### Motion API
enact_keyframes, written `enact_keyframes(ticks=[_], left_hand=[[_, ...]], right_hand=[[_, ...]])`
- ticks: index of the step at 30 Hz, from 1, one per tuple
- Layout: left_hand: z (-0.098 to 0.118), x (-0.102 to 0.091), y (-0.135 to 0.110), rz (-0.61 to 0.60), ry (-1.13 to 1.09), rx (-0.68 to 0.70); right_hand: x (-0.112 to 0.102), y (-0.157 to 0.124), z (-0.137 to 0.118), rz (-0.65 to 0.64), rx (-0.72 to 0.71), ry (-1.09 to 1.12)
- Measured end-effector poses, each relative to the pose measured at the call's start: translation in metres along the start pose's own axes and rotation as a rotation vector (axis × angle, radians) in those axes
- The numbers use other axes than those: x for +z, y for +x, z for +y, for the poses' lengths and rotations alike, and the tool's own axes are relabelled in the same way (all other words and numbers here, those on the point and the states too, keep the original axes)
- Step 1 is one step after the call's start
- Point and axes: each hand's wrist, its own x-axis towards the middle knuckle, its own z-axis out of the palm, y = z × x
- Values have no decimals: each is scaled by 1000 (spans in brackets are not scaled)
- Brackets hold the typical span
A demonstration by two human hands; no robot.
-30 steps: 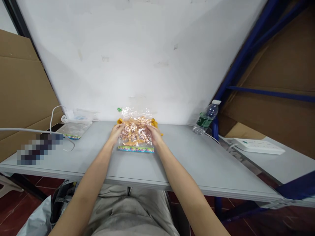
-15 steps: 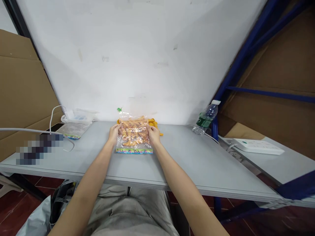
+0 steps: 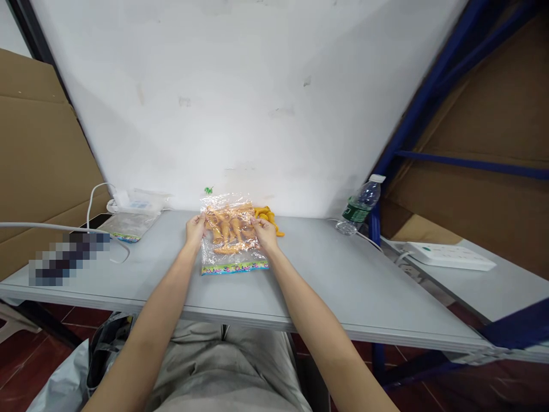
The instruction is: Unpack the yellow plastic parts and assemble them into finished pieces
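A clear plastic bag (image 3: 231,237) full of small orange pieces lies on the grey table (image 3: 343,286), its coloured zip strip facing me. My left hand (image 3: 195,228) pinches the bag's left edge. My right hand (image 3: 263,233) pinches its right edge. Both hands are closed on the bag. Behind the bag, loose yellow-orange pieces (image 3: 266,216) lie by the white wall, and a small green piece (image 3: 208,190) sits behind its far left corner.
At the back left lie several empty zip bags (image 3: 128,223), a white cable (image 3: 96,197) and a phone. A water bottle (image 3: 359,205) leans at the back right. A white power strip (image 3: 446,254) rests on the neighbouring table. Cardboard stands on both sides.
Both hands have drawn the bag a little toward me and to the left, flattening it on the table. The loose yellow-orange pieces behind it now show more.
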Motion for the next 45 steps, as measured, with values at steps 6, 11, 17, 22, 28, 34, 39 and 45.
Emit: enact_keyframes(ticks=[6,11,17,22,28,34,39,45], left_hand=[[-2,-3,0,133,288,165],[-7,7,-19,-30,624,647],[-14,31,-55,-652,1165,1053],[-12,41,-50,-595,1349,1217],[28,13,-3,-398,1408,1044],[85,-75,44,-54,1539,741],[96,-157,64,24,1729,489],[76,-214,78,-17,1863,156]], right_hand=[[2,-1,-3,1,-14,-1],[0,0,-14,105,-6,148],[-14,9,-25,330,10,338],[-16,10,-26,305,-22,424],[-14,6,-25,144,3,397],[-13,5,-18,116,14,265],[-6,3,-8,52,-68,66],[1,-3,-3,-71,-152,-107]])
